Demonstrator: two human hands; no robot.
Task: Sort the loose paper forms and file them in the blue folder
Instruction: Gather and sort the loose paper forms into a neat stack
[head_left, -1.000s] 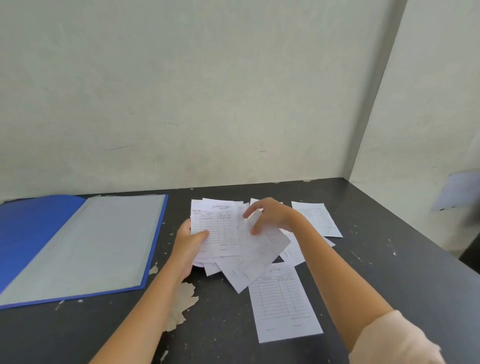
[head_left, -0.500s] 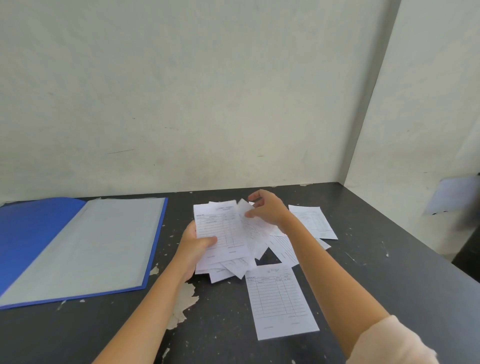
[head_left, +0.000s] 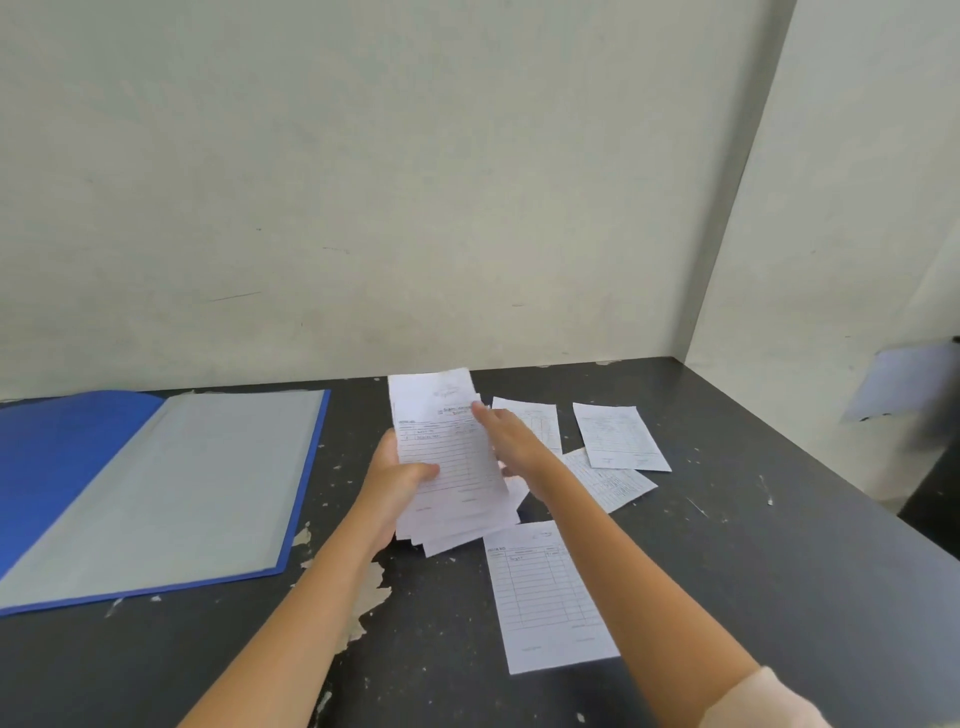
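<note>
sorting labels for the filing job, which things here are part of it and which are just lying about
In the job:
stack, held by the left hand, right hand touching it
loose forms on the table
folder, lying open

Lying about:
sheet on the right wall
peeled patch on the table

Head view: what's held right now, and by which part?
Left hand grips the stack of forms at its left edge, thumb on the top sheet. Right hand lies straight-fingered along the stack's right edge, touching rather than gripping.
</note>
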